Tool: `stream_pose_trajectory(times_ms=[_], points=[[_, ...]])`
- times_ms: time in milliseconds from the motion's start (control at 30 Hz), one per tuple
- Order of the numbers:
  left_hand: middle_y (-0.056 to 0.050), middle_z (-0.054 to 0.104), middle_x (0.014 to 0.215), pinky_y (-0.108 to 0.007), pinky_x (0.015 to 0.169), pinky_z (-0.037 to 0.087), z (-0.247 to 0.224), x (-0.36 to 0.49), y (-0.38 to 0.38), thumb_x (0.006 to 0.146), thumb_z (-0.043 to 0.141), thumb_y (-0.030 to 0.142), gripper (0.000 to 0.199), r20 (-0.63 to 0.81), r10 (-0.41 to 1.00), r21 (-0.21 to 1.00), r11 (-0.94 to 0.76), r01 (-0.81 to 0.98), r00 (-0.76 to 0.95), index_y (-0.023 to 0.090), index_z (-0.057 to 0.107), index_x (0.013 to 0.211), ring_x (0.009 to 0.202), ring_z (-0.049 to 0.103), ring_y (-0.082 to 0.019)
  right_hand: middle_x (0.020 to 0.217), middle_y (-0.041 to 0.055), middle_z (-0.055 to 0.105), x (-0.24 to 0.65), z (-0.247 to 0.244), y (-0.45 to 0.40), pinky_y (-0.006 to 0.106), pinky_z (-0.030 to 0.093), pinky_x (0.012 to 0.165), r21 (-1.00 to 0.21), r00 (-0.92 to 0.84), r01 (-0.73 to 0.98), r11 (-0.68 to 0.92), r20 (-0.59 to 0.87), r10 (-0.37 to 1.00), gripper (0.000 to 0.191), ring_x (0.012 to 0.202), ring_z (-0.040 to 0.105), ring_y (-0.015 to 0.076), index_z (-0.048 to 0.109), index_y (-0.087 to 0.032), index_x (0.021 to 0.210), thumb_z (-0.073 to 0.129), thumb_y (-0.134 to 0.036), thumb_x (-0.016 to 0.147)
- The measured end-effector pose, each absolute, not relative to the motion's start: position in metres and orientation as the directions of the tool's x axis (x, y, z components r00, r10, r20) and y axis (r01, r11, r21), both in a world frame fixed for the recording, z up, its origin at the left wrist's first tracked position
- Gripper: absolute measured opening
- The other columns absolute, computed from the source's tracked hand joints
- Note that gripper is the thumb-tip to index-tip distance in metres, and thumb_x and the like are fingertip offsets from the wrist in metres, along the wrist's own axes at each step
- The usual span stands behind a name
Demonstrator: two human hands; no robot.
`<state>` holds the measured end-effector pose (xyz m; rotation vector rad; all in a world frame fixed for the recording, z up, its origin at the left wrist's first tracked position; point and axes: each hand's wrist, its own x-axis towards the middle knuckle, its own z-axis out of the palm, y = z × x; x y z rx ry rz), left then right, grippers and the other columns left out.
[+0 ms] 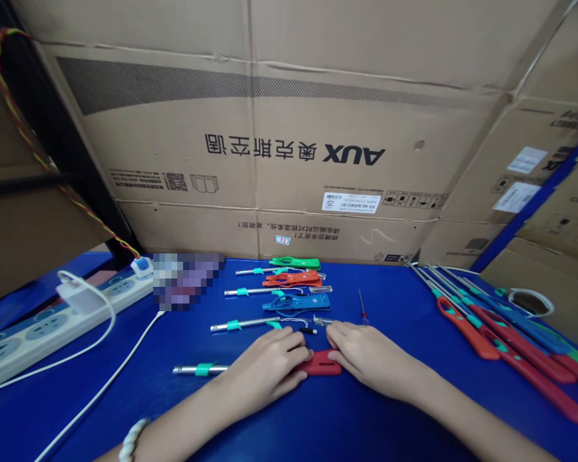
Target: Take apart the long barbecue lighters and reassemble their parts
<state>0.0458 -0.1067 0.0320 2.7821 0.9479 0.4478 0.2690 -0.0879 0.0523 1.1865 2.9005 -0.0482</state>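
Observation:
A red lighter handle (324,364) lies on the blue table, partly covered by my fingers. My left hand (280,360) is closed on its left part. At its right end my right hand (363,351) has fingers curled in, with the thumb against the red edge. A metal lighter tube (183,370) with a green piece sticks out left from behind my left wrist; its join to the handle is hidden. Just beyond my hands lie a blue handle shell (298,305), another metal tube (245,324) with white wires, and a small black part (308,330).
Farther back lie an orange handle shell (293,279) and a green one (296,263) with tubes. A screwdriver (364,316) lies right of them. Several assembled long lighters (530,378) are at right. A power strip (29,337) with cables runs along the left. Cardboard (289,115) walls the back.

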Motion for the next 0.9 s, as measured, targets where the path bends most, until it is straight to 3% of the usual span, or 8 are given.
stream_pose_trajectory(times_ms=[267, 400, 600, 767, 900], points=[[-0.004, 0.060, 0.095, -0.027, 0.076, 0.045, 0.031, 0.046, -0.106, 0.091, 0.053, 0.019, 0.014, 0.246, 0.611, 0.245, -0.790, 0.561, 0.752, 0.020, 0.058, 0.103, 0.085, 0.056, -0.018, 0.084, 0.0059, 0.067, 0.264, 0.057, -0.090, 0.029, 0.039, 0.062, 0.043, -0.758, 0.651, 0.757, -0.015, 0.652, 0.011, 0.074, 0.063, 0.0206, 0.057, -0.016, 0.084, 0.049, -0.012, 0.090], [-0.004, 0.060, 0.096, -0.028, 0.077, 0.045, 0.031, 0.045, -0.106, 0.090, 0.053, 0.020, 0.015, 0.241, 0.617, 0.258, -0.785, 0.564, 0.749, 0.020, 0.058, 0.104, 0.087, 0.056, -0.019, 0.087, 0.0077, 0.067, 0.269, 0.057, -0.084, 0.030, 0.041, 0.066, 0.102, -0.708, 0.705, 0.702, 0.031, 0.706, 0.011, 0.078, 0.063, 0.0217, 0.058, -0.016, 0.088, 0.048, -0.014, 0.092], [-0.004, 0.059, 0.099, -0.029, 0.080, 0.046, 0.032, 0.044, -0.106, 0.089, 0.056, 0.020, 0.017, 0.222, 0.636, 0.278, -0.768, 0.577, 0.739, 0.020, 0.058, 0.106, 0.090, 0.056, -0.019, 0.092, 0.0102, 0.066, 0.272, 0.050, -0.072, 0.031, 0.043, 0.066, 0.187, -0.638, 0.750, 0.635, -0.049, 0.768, 0.007, 0.082, 0.064, 0.0242, 0.058, -0.014, 0.093, 0.052, -0.012, 0.089], [-0.004, 0.059, 0.100, -0.029, 0.078, 0.046, 0.032, 0.044, -0.107, 0.089, 0.057, 0.022, 0.017, 0.232, 0.628, 0.274, -0.775, 0.569, 0.743, 0.021, 0.057, 0.106, 0.088, 0.056, -0.019, 0.091, 0.0100, 0.066, 0.275, 0.055, -0.074, 0.031, 0.045, 0.067, 0.141, -0.625, 0.769, 0.624, -0.045, 0.779, 0.006, 0.080, 0.064, 0.0238, 0.059, -0.013, 0.092, 0.054, -0.016, 0.089], [-0.004, 0.059, 0.102, -0.029, 0.079, 0.046, 0.034, 0.042, -0.107, 0.087, 0.062, 0.022, 0.022, 0.218, 0.630, 0.289, -0.771, 0.567, 0.746, 0.021, 0.057, 0.108, 0.091, 0.056, -0.020, 0.094, 0.0069, 0.065, 0.273, 0.061, -0.083, 0.031, 0.046, 0.074, -0.063, -0.689, 0.722, 0.689, 0.026, 0.724, 0.012, 0.087, 0.061, 0.0216, 0.059, -0.016, 0.098, 0.050, -0.023, 0.094]])
